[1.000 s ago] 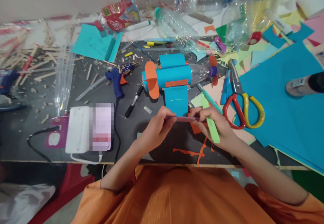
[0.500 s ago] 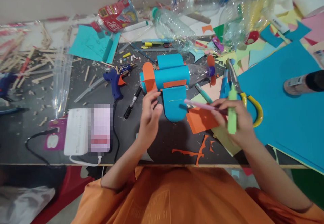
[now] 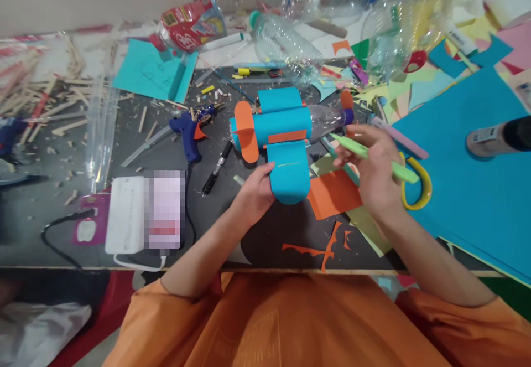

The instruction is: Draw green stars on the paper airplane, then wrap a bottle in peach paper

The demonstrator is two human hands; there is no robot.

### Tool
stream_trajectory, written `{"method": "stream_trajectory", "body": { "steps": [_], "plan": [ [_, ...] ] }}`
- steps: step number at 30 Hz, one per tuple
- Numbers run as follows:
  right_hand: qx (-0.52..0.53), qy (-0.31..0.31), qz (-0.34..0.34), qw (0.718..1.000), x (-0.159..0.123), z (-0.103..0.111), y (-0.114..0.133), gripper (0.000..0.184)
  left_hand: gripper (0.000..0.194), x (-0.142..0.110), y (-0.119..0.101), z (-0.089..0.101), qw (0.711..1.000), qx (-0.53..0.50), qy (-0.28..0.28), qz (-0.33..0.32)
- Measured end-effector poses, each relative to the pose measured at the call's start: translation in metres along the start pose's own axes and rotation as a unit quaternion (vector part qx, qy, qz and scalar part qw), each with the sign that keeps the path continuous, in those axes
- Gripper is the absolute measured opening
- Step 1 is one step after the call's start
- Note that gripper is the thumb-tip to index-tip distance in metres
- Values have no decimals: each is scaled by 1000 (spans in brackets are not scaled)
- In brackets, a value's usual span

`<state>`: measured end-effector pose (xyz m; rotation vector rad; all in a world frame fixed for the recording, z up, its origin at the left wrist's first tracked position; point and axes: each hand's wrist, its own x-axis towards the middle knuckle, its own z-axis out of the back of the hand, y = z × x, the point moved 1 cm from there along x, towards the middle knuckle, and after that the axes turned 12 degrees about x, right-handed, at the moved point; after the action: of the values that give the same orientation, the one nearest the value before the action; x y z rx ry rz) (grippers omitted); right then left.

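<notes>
A model plane (image 3: 286, 123) made from a plastic bottle wrapped in blue paper lies mid-table, with an orange tail piece and a purple cap beside an orange propeller. My left hand (image 3: 255, 192) pinches the outer left edge of its near blue wing (image 3: 290, 176), thumb on top. A thin yellowish line runs across that wing. In my right hand (image 3: 379, 173) is a light green highlighter (image 3: 352, 144), its tip pointing left toward the plane. Behind that hand, a pink pen (image 3: 404, 140) lies by the yellow-handled scissors (image 3: 423, 187), whose blades are mostly hidden.
A blue glue gun (image 3: 188, 134) and a black pen (image 3: 216, 170) lie left of the plane. A phone (image 3: 166, 209) rests beside a white power bank (image 3: 124, 215). Orange paper (image 3: 334, 192) lies near the wing. Blue sheets (image 3: 468, 201) carry a bottle (image 3: 498, 137); plastic bottles line the back.
My left hand has taken hold of the near wing, which has shifted slightly. The pink pen has left my right hand and lies to the right; the green highlighter has turned toward the plane.
</notes>
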<state>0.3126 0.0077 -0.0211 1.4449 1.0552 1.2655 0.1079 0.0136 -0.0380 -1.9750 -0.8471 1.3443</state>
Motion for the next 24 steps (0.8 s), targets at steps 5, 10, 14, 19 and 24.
{"method": "stream_trajectory", "body": {
  "steps": [5, 10, 14, 19, 24],
  "plan": [
    [53, 18, -67, 996, -3, -18, -19, 20, 29, 16, 5, 0, 994, -60, 65, 60],
    [38, 16, -77, 996, -11, -21, -23, 16, 34, 14, 8, 0, 994, -34, 98, 44],
    [13, 40, -77, 996, -9, -19, -23, 13, 35, 13, 8, 0, 993, -26, 107, 37],
    [-15, 62, -78, 995, -10, -18, -25, 14, 34, 12, 7, -1, 994, -25, 103, 40],
    [-31, 71, -67, 995, -11, -18, -25, 16, 37, 11, 8, -1, 994, -14, 99, 39]
  ]
}}
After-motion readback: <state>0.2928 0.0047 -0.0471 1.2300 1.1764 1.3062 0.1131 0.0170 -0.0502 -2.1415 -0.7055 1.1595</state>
